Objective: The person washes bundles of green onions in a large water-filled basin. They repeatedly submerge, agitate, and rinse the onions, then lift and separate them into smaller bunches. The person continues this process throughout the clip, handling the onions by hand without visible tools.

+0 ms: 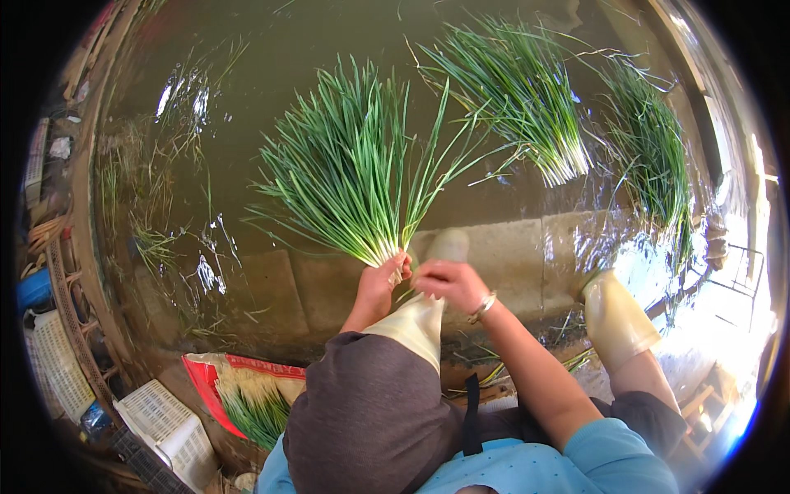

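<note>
My left hand (379, 285) grips a fanned bunch of long green scallions or chives (352, 160) by its pale root ends, with the leaves spread away from me over the water. A few stalks (426, 179) stand apart on the bunch's right side. Close beside the root ends is my right hand (450, 285), blurred, its fingers curled and a bangle on the wrist. Whether those fingers hold a stalk is unclear. A thin green strand (404, 296) shows just below the two hands.
Murky water (247, 123) fills a walled basin. Another bunch (524, 99) and a darker heap of greens (648, 142) float at right. Loose scraps (154, 247) drift at left. A red-edged bag of greens (247, 395) and a white plastic crate (166, 432) stand lower left. My boot (617, 315) is at right.
</note>
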Available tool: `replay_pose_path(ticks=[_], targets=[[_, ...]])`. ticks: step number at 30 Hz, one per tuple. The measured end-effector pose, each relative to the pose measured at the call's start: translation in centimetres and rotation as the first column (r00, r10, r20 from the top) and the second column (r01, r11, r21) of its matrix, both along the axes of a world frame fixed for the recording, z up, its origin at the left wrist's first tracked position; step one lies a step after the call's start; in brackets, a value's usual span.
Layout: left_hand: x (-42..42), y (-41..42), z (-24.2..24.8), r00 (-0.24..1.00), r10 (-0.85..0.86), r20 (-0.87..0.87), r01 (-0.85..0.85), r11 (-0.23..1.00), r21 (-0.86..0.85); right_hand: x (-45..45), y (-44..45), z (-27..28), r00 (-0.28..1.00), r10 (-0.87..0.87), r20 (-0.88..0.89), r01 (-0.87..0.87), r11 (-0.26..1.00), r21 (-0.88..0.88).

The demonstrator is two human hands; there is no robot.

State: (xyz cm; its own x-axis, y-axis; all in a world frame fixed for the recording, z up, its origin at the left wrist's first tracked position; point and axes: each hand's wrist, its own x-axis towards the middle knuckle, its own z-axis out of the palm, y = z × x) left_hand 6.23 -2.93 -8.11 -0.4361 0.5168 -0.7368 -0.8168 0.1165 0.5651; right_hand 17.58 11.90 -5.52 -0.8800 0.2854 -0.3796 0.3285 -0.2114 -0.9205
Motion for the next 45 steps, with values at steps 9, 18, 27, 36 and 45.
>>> replay_pose_path(ticks=[9, 18, 27, 36, 45], targets=[[-0.4, -0.1, 0.5, 0.983, 0.035, 0.178, -0.059, 0.99, 0.129, -4.4, 0.7, -3.2, 0.892, -0.289, 0.348, 0.45, 0.64, -0.623], [-0.3, -0.6, -0.2, 0.982, 0.043, 0.184, -0.07, 0.988, 0.141, -4.7, -0.4, -4.7, 0.857, -0.348, 0.381, 0.514, 0.639, -0.572], [-0.3, -1.0, -0.9, 0.974, 0.077, 0.212, -0.125, 0.967, 0.221, -3.4, -2.5, -4.5, 0.897, -0.03, 0.44, -0.131, 0.935, 0.331], [-0.9, -1.6, -0.1, 0.963, 0.051, 0.266, -0.068, 0.996, 0.055, 3.2, 3.9, -6.0, 0.776, -0.157, 0.61, -0.47, 0.5, 0.727], [-0.5, -2.5, -2.1, 0.997, -0.079, 0.028, 0.081, 0.99, -0.112, 9.9, 10.0, -1.2, 0.405, 0.038, 0.914, -0.863, 0.347, 0.368]])
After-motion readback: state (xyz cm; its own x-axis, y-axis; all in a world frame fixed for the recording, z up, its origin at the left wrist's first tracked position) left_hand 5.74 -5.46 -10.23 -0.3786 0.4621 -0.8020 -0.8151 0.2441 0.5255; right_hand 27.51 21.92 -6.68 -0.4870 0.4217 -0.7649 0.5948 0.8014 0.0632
